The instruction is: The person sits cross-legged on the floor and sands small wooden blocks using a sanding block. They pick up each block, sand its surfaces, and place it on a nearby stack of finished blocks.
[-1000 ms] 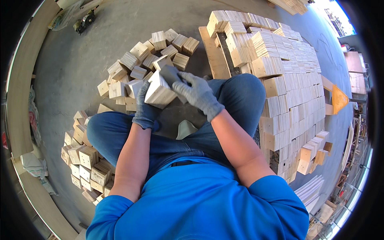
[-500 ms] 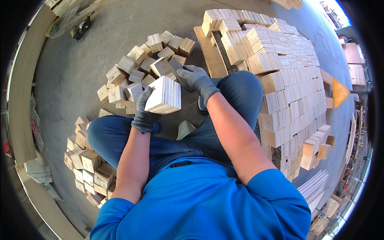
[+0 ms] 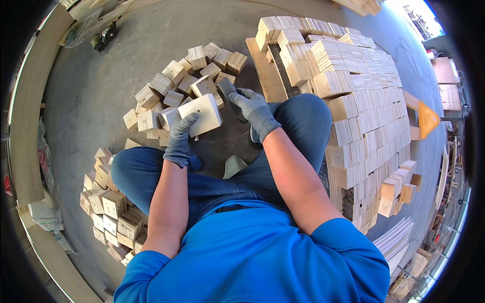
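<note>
With bent fingers, our left hand (image 3: 179, 136) grips the wooden block (image 3: 206, 113), our right hand (image 3: 253, 108) the dark slab (image 3: 228, 92). A loose left hold might let the block fall

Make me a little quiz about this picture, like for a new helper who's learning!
1. Pick one: what does the left hand hold? A) a hammer; B) a pale wooden block; C) a cup.
2. True or false: the right hand holds nothing.
3. Fill in the blank: the big neat stack of blocks is on the ____ side of the picture.

Key: 1. B. 2. False, it holds a dark grey slab. 3. Right.
</note>
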`<action>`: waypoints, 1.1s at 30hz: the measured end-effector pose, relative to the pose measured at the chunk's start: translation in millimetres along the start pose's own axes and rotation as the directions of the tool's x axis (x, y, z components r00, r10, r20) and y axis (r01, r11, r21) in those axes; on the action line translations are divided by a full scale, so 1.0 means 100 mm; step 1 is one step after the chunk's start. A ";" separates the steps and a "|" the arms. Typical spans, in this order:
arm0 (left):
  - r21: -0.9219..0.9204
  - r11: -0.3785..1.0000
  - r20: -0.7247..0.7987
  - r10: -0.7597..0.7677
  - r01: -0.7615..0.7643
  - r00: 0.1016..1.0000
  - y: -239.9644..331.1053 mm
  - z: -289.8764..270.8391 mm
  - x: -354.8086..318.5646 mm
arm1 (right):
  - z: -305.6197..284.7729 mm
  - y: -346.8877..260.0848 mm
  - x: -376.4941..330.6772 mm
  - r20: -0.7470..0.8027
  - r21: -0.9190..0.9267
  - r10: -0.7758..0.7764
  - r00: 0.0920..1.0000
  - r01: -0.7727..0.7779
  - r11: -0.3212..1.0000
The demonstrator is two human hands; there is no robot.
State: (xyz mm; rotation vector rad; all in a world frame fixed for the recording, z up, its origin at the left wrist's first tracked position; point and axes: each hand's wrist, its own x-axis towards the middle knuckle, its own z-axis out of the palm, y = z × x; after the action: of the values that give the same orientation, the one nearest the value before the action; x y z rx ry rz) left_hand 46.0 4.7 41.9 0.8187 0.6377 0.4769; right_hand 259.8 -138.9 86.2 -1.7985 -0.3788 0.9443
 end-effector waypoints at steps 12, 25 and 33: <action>0.715 0.659 0.067 0.269 -0.234 0.961 -0.06 0.13 0.01 | -0.15 0.07 0.05 0.057 -0.151 -0.088 0.995 0.095 0.984; 0.897 0.390 0.100 0.280 -0.208 0.955 -0.13 0.17 0.01 | -0.01 0.01 -0.02 0.164 -0.315 -0.045 0.985 0.095 0.944; 0.944 0.262 0.138 0.243 -0.202 0.960 -0.11 0.39 -0.07 | 0.17 -0.02 -0.10 0.235 -0.324 -0.287 0.929 0.353 0.878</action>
State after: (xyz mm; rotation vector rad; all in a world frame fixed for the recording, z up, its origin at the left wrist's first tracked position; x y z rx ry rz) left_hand 69.0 -26.1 55.2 2.1310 0.8427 0.3173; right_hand 241.4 -133.9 89.0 -1.8995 -0.9936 0.8383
